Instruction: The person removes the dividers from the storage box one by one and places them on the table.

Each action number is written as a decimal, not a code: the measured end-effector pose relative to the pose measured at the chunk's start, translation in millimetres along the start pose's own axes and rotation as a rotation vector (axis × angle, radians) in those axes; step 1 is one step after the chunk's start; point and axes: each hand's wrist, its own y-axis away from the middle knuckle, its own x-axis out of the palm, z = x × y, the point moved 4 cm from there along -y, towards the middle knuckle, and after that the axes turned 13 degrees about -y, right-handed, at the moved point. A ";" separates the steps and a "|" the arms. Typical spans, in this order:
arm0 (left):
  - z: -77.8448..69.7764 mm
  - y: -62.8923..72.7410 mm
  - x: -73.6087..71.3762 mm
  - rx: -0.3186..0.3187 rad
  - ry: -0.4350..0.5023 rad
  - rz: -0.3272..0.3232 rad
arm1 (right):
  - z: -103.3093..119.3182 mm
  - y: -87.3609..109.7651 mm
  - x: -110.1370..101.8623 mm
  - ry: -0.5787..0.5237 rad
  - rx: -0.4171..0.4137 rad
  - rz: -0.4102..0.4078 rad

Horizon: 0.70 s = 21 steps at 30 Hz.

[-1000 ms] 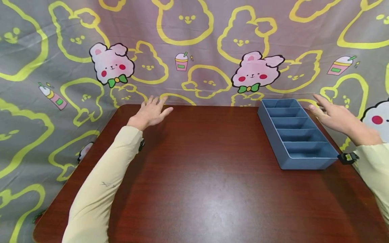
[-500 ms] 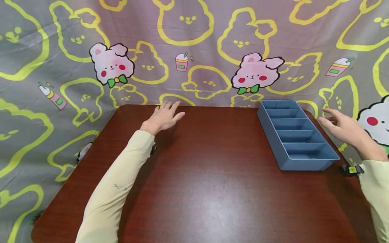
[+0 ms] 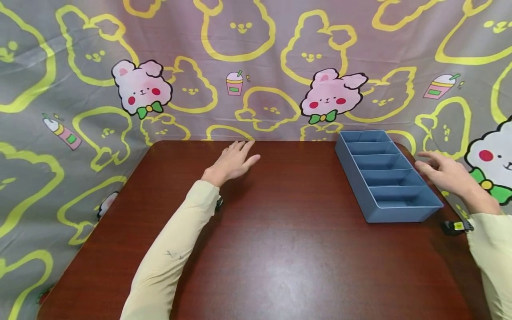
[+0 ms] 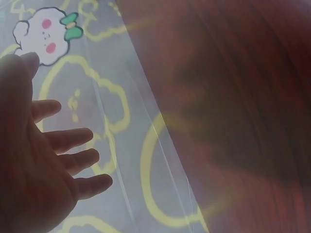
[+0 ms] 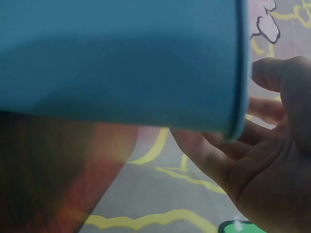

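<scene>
While your left hand [image 3: 232, 163] has moved rightward over the table [image 3: 280, 222], fingers [image 4: 73, 140] spread and holding nothing, your right hand [image 3: 448, 175] hovers beside the blue divided box [image 3: 404, 215] at the right, fingers loosely bent, seemingly gripping nothing. The box partly hides them in the wrist view, so contact is hard to judge.

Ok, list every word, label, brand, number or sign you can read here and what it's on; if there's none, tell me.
None can be read.
Dark mark on the left sleeve: too small.
Yellow patch on the black right-wrist device: too small.
Printed cups on the cloth: no legible letters.
Blue divided box: none visible.
</scene>
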 end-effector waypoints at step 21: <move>-83.5 -6.7 21.5 0.084 0.198 -0.032 | -17.2 7.3 17.8 -0.063 0.079 0.015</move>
